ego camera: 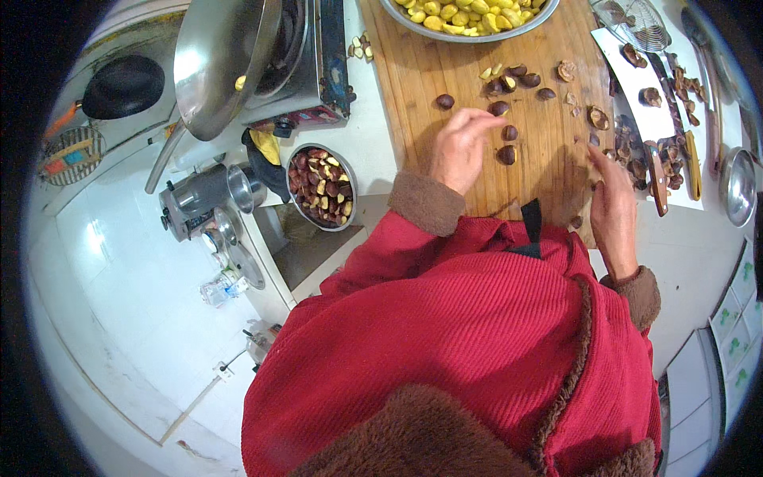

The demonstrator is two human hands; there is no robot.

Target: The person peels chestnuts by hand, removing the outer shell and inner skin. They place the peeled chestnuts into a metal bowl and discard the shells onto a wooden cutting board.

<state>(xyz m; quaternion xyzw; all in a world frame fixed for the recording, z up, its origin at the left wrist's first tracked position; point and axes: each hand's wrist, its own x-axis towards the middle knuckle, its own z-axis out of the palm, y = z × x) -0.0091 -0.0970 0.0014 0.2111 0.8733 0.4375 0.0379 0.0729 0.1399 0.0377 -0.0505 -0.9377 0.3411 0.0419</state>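
Note:
On a wooden cutting board (411,77) lie several brown chestnuts (507,155) and some pieces of shell. My left hand (464,148) hovers over the board's left part, its fingertips close to a chestnut with a pale cut side (498,108); whether they touch it I cannot tell. My right hand (613,197), slightly blurred, is at the board's right edge near an empty shell (598,118) and a small dark chestnut (594,139); nothing shows in its fingers. A metal bowl (471,39) of peeled yellow chestnuts stands at the board's far end.
Left of the board are a metal bowl (356,197) of cut chestnuts, a stove (286,101) and a large steel wok (214,65). To the right lie a cleaver (657,179) with a wooden handle, a yellow-handled tool (692,167), shell scraps and a wire strainer (633,24).

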